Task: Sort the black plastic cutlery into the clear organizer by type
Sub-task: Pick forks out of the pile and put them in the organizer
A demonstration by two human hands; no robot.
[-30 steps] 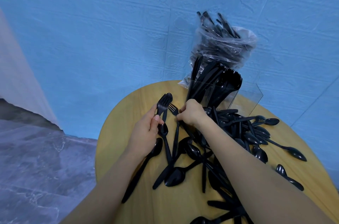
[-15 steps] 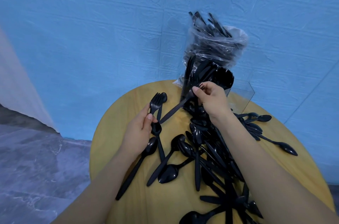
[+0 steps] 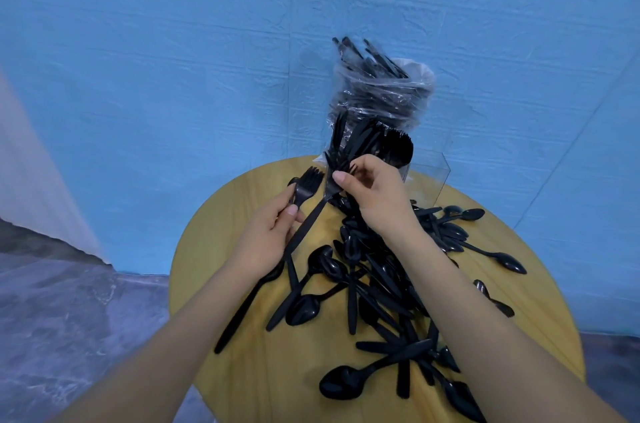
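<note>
A heap of black plastic cutlery (image 3: 377, 284), mostly spoons and knives, covers the round wooden table (image 3: 242, 336). The clear organizer (image 3: 429, 170) stands at the table's far edge with upright black cutlery in it. My left hand (image 3: 266, 235) holds a small bunch of forks (image 3: 306, 185), tines up, between thumb and fingers. My right hand (image 3: 374, 197) pinches the head of another fork (image 3: 311, 218) just in front of the organizer; the fork's handle slants down toward my left hand.
Behind the organizer, a clear plastic bag (image 3: 381, 90) stuffed with more black cutlery leans on the blue wall. Loose spoons (image 3: 498, 256) lie at the table's right side. Grey floor (image 3: 69, 318) lies left of the table.
My right hand picked a fork out of the heap and lifted it toward the organizer, then turned it slightly. My left hand kept its bunch of forks nearly still.
</note>
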